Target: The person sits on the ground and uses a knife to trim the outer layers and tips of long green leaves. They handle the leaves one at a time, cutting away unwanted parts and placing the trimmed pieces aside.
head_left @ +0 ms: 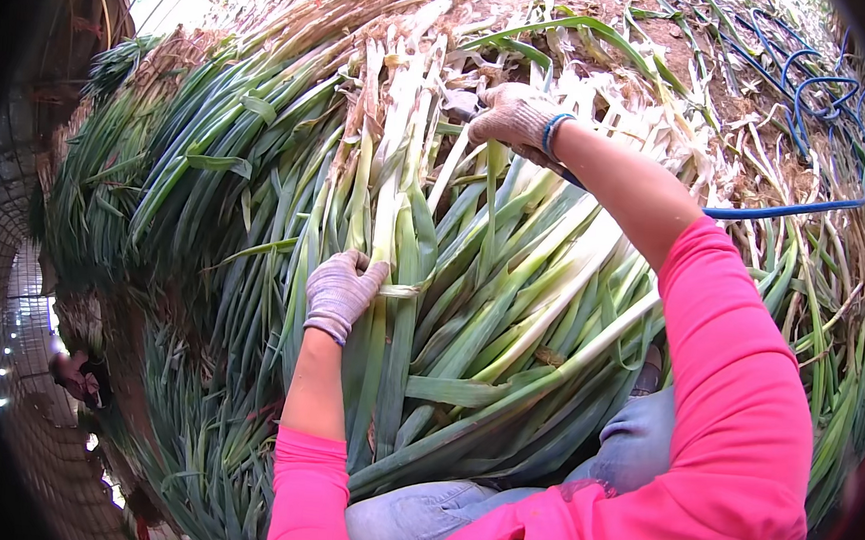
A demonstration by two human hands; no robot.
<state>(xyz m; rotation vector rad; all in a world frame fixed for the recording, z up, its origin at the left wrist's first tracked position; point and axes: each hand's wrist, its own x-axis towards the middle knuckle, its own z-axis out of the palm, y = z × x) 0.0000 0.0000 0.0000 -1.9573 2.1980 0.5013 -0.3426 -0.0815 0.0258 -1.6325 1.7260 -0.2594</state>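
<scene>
My left hand (346,289), in a pale knit glove, is closed around the leafy part of a few long green onions (387,197), whose white ends point away from me. Higher up and to the right, my gloved right hand (518,116) grips a hose nozzle (461,103) with a grey tip. Its tip is near the pale root ends of the held stalks; most of its body is hidden by the fingers. More green onions (532,277) lie spread between my arms and across my lap.
Thick rows of green onions (199,163) are piled on the left. Peeled pale skins (605,101) litter the ground beyond my right hand. A blue hose (788,210) runs from behind my right forearm to loose coils at the far right. Bare soil (612,2) shows at the far side.
</scene>
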